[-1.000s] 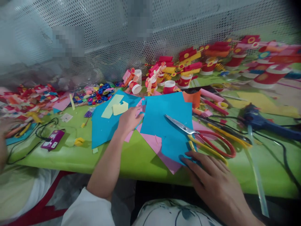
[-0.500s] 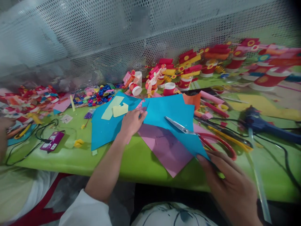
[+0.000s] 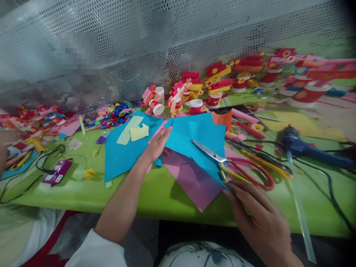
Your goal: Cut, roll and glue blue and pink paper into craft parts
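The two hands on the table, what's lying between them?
In the head view, between the left hand and the right hand lie the blue paper sheet, which both touch, and a pink paper sheet under it, with scissors resting on top.

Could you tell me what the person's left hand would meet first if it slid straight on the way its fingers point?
Probably the blue sheet: the left hand points up-right, fingertips already at its edge. Beyond stand the red paper cups.
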Available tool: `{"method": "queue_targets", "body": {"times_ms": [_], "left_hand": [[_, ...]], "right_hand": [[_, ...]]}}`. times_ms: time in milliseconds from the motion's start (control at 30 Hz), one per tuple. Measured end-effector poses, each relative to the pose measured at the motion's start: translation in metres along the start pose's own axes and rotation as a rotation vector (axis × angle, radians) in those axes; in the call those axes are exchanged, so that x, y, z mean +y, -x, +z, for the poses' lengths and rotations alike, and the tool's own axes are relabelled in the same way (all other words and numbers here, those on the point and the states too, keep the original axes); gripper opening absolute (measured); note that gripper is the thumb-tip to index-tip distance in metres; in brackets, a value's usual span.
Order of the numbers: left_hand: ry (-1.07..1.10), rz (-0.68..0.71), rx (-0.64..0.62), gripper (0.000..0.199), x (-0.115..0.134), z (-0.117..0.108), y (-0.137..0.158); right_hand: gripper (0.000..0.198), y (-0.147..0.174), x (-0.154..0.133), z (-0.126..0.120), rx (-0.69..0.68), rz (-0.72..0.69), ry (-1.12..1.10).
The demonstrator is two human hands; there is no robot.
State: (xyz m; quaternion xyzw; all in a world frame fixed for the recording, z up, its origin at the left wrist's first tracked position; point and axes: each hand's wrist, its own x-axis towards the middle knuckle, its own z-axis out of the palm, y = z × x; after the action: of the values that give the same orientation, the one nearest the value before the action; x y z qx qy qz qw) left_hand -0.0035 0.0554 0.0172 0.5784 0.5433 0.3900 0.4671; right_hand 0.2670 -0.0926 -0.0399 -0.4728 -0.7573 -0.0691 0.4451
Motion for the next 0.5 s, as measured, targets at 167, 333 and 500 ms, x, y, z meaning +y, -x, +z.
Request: {"method": "queue_targets", "body": {"times_ms": [167, 333, 500], "left_hand": [[0.070, -0.104, -0.162, 0.062, 0.0072, -0.0029, 0.0047], [0.031, -0.080, -0.271, 0.051, 0.0038, -0.0026, 0.0029], [0.109, -0.016, -0.308, 0.062, 0.0065, -0.0022, 0.0073]], "right_hand": [[0.027, 0.0022, -0.0004, 0.0044, -0.040, -0.060, 0.025], [0.026, -0.0003, -0.0040, 0.0047, -0.041, -0.064, 0.022], [0.013, -0.0056, -0.0039, 0.0009, 0.040, 0.099, 0.011]]}}
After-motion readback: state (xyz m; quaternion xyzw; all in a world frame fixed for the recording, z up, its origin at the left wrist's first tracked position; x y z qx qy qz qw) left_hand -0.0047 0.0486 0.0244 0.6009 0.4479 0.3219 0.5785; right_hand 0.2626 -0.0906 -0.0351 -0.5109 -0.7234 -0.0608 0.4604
